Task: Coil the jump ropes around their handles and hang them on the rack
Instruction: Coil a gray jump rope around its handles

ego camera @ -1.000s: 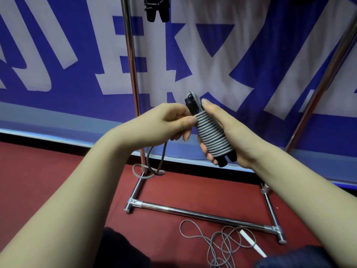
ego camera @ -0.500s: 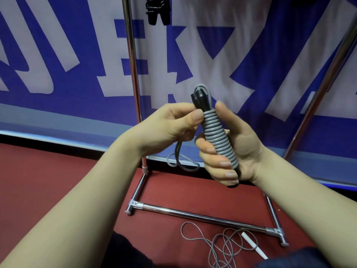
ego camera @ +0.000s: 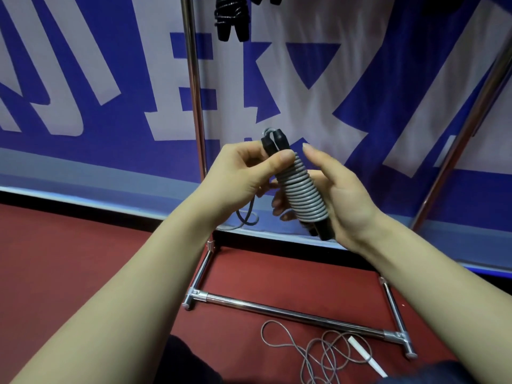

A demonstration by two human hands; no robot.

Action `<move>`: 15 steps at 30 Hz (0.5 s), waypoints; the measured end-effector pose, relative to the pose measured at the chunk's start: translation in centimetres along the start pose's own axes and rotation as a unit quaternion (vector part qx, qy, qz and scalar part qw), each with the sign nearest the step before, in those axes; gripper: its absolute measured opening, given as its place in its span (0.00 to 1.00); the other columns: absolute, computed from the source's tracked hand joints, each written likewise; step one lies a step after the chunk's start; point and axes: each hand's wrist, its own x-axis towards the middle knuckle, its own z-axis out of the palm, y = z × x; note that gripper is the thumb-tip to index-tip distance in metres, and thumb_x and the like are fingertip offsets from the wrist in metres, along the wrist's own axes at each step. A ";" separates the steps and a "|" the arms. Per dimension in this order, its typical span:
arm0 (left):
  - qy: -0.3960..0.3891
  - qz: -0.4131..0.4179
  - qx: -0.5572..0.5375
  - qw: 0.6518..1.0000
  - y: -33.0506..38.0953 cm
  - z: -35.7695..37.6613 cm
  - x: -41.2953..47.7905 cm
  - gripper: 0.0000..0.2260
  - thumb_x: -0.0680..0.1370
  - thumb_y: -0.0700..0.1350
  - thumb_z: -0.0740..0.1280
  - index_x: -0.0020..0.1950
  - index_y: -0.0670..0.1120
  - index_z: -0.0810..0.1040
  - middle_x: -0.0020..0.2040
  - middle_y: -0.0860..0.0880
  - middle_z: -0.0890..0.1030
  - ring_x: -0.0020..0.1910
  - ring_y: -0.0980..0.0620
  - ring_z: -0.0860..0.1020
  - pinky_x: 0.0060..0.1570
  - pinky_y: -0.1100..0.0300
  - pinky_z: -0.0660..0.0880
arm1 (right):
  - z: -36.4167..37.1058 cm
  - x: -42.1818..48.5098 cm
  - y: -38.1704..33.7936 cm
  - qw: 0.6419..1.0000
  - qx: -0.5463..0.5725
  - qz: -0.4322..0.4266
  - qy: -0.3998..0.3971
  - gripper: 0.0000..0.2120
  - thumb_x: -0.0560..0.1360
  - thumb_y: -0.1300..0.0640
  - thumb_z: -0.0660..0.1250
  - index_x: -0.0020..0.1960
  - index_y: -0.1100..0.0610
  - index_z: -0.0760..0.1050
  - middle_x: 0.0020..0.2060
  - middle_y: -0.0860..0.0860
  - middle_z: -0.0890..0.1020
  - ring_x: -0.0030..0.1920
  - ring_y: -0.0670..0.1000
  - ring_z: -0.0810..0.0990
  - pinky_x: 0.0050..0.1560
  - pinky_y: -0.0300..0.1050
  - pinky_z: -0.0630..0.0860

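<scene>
A grey jump rope (ego camera: 302,192) is wound in tight turns round its two black handles, held tilted in front of me. My right hand (ego camera: 340,198) holds the bundle from behind, fingers curled under it and thumb raised off it. My left hand (ego camera: 243,173) pinches the rope at the top of the coil, thumb pressed on the handles. A short loose loop of rope (ego camera: 245,220) hangs below my left hand. The chrome rack (ego camera: 194,106) stands behind, with a coiled black rope (ego camera: 231,18) hanging near its top.
Another grey rope with a white handle (ego camera: 332,353) lies loose on the red floor by the rack's base bar (ego camera: 293,315). The rack's right upright (ego camera: 468,126) slants at the right. A blue and white banner covers the wall behind.
The bundle has turned in my right hand: its fingers went from wrapping the front of the coil to lying behind it. The hanging loop of rope has grown shorter.
</scene>
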 end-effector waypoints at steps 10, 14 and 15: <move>0.050 -0.017 0.049 0.997 -0.4 1.0 0.1 0.23 0.72 0.58 0.71 0.35 0.39 0.71 0.29 0.48 0.69 0.25 0.58 0.64 0.28 0.67 0.64 | 0.8 -0.3 0.6 0.998 -0.005 0.034 0.052 0.27 0.79 0.37 0.56 0.41 0.61 0.75 0.29 0.59 0.75 0.27 0.56 0.72 0.29 0.46 0.70; -0.068 -0.031 0.013 0.997 -0.4 -0.3 0.0 0.10 0.75 0.48 0.70 0.41 0.42 0.80 0.27 0.51 0.73 0.28 0.55 0.68 0.31 0.65 0.67 | -0.2 -0.3 0.1 0.993 0.096 0.060 0.035 0.29 0.78 0.38 0.57 0.37 0.62 0.77 0.28 0.60 0.74 0.24 0.56 0.71 0.26 0.44 0.70; -0.096 -0.028 -0.001 0.995 -0.5 -0.6 0.0 0.06 0.77 0.44 0.69 0.44 0.42 0.82 0.28 0.51 0.73 0.29 0.56 0.68 0.32 0.66 0.68 | -0.6 -0.3 0.1 0.992 0.106 0.060 0.033 0.29 0.78 0.38 0.57 0.39 0.63 0.76 0.29 0.60 0.74 0.25 0.56 0.72 0.27 0.43 0.71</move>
